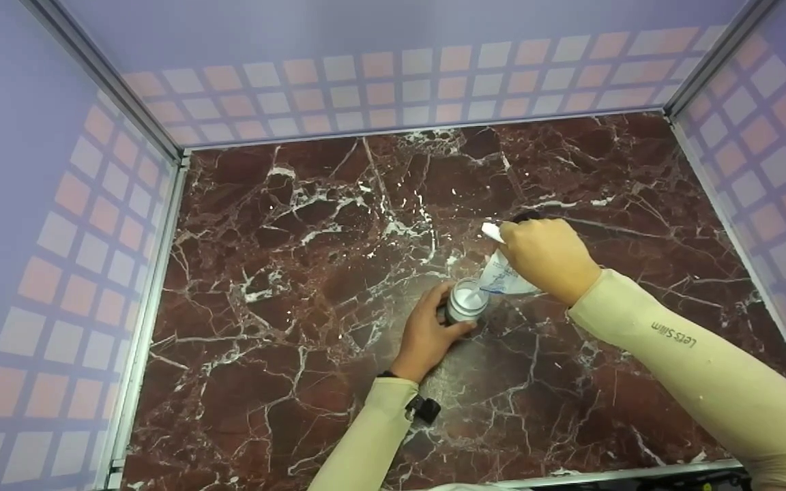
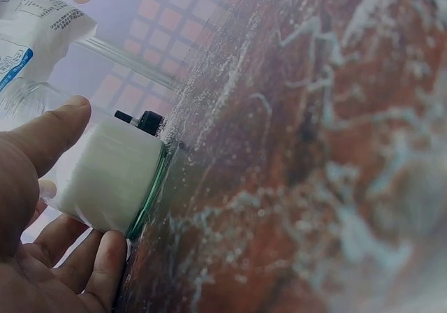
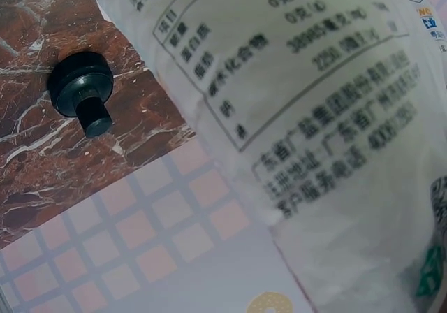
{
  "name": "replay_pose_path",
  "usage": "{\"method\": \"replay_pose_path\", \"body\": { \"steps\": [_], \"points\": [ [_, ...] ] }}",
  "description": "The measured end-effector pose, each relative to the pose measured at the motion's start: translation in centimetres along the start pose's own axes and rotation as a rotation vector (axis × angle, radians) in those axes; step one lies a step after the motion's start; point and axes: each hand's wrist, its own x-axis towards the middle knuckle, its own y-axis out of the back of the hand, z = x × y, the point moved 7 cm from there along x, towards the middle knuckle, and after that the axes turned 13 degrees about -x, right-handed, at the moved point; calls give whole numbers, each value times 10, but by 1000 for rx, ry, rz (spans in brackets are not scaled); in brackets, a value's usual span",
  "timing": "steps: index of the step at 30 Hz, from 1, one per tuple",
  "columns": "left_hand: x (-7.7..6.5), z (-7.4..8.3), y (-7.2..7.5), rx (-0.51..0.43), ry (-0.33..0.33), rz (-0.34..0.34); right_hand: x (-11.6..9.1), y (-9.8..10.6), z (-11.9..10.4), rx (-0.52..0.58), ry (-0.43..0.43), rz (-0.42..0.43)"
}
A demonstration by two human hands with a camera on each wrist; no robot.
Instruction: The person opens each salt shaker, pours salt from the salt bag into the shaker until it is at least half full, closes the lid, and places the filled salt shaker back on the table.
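From the head view, a glass jar (image 1: pixel 464 316) stands in the middle of the red marble table (image 1: pixel 243 395), and the left hand (image 1: pixel 428 334) holds it, with fingers on its far left side and the thumb on the near side. The right hand (image 1: pixel 548 258) grips a salt bag (image 1: pixel 506 278) tightly, just to the far right of the jar, and the bag tips left so its low corner points at the jar's mouth. White salt (image 1: pixel 468 299) shows inside the mouth, so the step in hand looks like pouring salt into the jar. The left wrist view shows the jar's base on the table and salt filling most of the jar, so it is probably nearly full. The right wrist view shows the big printed side of the bag, and a black lid (image 3: pixel 82 89) with a knob lying on the table. I cannot see the right fingers there. I think the next move calls for a steady left hand and a slow, small tip of the bag, then turning it up before the salt spills over the rim.
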Motion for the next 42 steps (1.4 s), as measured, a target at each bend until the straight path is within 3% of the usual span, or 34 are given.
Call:
{"method": "replay_pose_path", "body": {
  "steps": [15,42],
  "points": [
    [1,-2,-1,12,-4,6,0,1,1,9,-1,33],
    [1,-2,1,-19,1,0,0,-1,5,-7,-23,-7]
  ]
}}
